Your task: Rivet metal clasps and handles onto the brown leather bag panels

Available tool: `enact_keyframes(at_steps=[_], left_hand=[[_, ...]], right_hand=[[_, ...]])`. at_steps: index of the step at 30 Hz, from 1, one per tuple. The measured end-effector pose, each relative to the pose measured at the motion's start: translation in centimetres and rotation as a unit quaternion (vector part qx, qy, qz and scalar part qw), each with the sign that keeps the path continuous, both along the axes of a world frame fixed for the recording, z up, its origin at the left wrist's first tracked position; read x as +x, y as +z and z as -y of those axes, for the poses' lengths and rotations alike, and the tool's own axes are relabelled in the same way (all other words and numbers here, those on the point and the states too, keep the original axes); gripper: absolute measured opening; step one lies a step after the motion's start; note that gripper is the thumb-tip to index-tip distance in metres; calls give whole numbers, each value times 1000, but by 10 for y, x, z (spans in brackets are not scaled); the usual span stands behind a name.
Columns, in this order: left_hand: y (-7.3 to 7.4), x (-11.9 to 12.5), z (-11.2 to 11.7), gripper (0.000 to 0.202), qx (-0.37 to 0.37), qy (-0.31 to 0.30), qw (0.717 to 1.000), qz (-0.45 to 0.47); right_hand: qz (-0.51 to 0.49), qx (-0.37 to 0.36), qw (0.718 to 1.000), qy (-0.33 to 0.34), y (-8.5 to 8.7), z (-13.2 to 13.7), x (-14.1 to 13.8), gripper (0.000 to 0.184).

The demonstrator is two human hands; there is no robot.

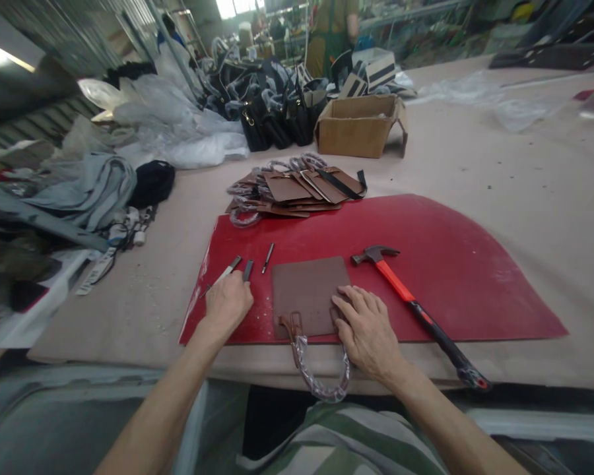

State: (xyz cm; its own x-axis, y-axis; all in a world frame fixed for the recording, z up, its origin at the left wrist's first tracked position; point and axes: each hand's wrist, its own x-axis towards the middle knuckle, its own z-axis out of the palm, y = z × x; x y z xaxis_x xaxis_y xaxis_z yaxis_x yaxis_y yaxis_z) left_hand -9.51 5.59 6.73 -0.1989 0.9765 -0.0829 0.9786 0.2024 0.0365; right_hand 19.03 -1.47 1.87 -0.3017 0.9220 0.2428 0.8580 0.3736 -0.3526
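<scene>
A flat brown panel (309, 287) with wrapped handle (328, 393) lies on a red mat (450, 264), right hand (369, 326) spread on it. Left hand (229, 297) curls at a tool (248, 269), grip unclear. Black bags (277, 122) crowd the table (499, 165).

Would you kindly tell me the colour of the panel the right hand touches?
The panel is brown, as the head view shows.

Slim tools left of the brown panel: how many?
3: a pale tool and a dark tool at the left hand, a thin tool nearer the brown panel. The hand may hide more.
</scene>
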Motion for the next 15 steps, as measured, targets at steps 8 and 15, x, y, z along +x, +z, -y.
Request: enact_keyframes(at_steps=[8,15], left_hand=[[3,19,-38,27,34,-43,998,40],[0,36,-95,22,-30,-8,991,127]], right_hand=[[20,49,999,2,-14,-4,5,37],[36,48,998,0,-11,-4,3,38]])
